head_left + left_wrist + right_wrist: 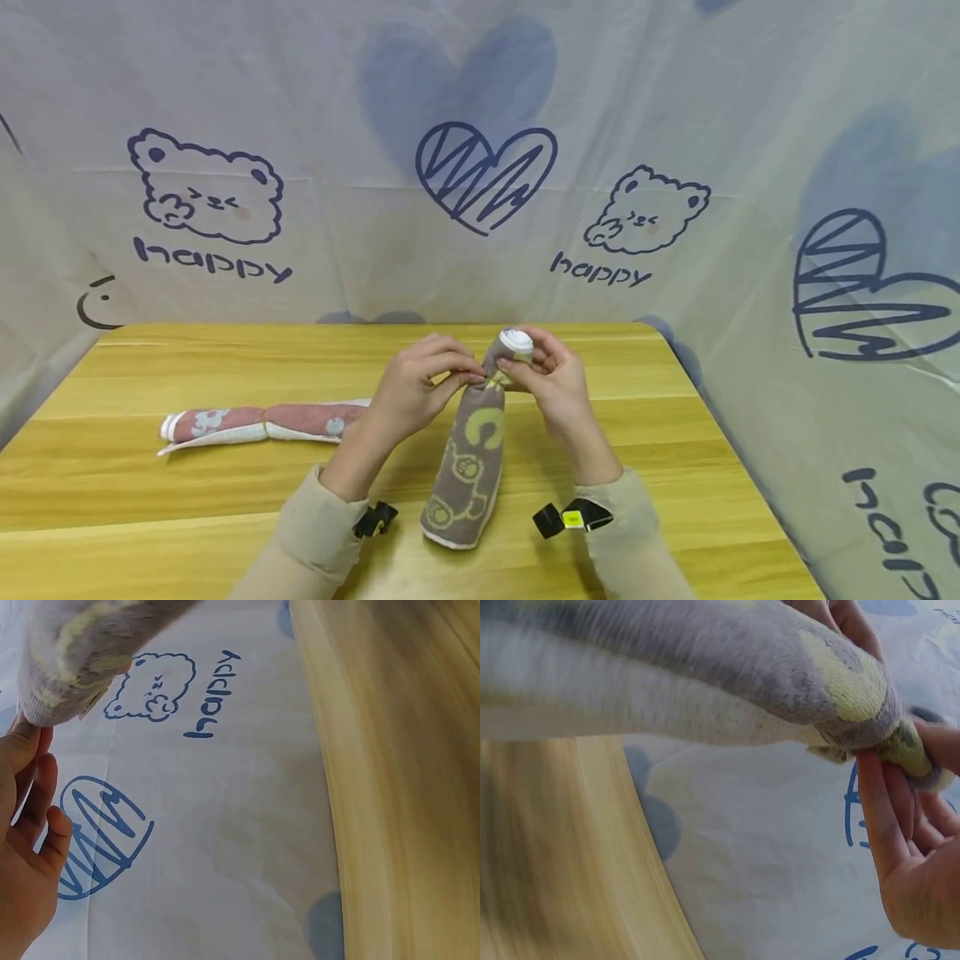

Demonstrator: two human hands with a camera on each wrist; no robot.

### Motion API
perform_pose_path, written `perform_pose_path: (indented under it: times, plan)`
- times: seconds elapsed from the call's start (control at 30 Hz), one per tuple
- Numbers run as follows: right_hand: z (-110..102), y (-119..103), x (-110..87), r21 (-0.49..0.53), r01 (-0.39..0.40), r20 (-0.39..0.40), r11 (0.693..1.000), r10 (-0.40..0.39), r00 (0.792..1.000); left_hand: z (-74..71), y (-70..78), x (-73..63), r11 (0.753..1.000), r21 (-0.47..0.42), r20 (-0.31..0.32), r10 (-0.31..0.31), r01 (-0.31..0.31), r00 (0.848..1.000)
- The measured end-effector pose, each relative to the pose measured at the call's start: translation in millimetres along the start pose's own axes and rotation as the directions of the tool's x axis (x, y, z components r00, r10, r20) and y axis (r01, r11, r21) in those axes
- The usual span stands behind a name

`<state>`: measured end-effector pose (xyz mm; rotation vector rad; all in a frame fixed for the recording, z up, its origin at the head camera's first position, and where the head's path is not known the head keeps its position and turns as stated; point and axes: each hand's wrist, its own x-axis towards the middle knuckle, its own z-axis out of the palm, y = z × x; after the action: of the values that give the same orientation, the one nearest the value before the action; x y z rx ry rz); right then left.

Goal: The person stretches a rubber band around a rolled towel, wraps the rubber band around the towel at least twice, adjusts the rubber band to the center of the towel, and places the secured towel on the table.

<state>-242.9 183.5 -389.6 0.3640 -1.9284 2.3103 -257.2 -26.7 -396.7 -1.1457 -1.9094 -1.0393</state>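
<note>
A rolled grey-brown towel point(468, 467) with yellow bear figures is held up at a slant over the table. It narrows sharply near its upper end, where its white coiled edge shows. My left hand point(420, 383) pinches the towel at this narrowed spot with thumb and forefinger. On the other side, my right hand point(558, 387) grips the upper end, thumb in front and fingers behind. The right wrist view shows the squeezed towel point(847, 682) between the fingers. Whether a band circles it there cannot be made out.
A rolled pink towel point(300, 421) with a thin yellowish tie round its middle lies on the wooden table point(150, 483) to the left, partly behind my left forearm. A pale cloth point(345, 150) printed with bears and hearts hangs behind and to the right of the table.
</note>
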Motion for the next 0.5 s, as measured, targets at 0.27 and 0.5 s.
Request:
perform_pose_path:
  times: [0.27,0.5]
  plan:
    - [6.3,0.6,0.1,0.020,-0.044,-0.070,0.999,0.046,0.996,0.9,-1.1,0.0,0.998,0.056,-0.034,0.035,-0.033,0.999]
    - [10.6,0.0,-2.5,0.056,-0.035,-0.104,0.998,0.040,0.994,1.2,2.6,0.7,0.995,0.098,0.006,0.007,-0.008,1.000]
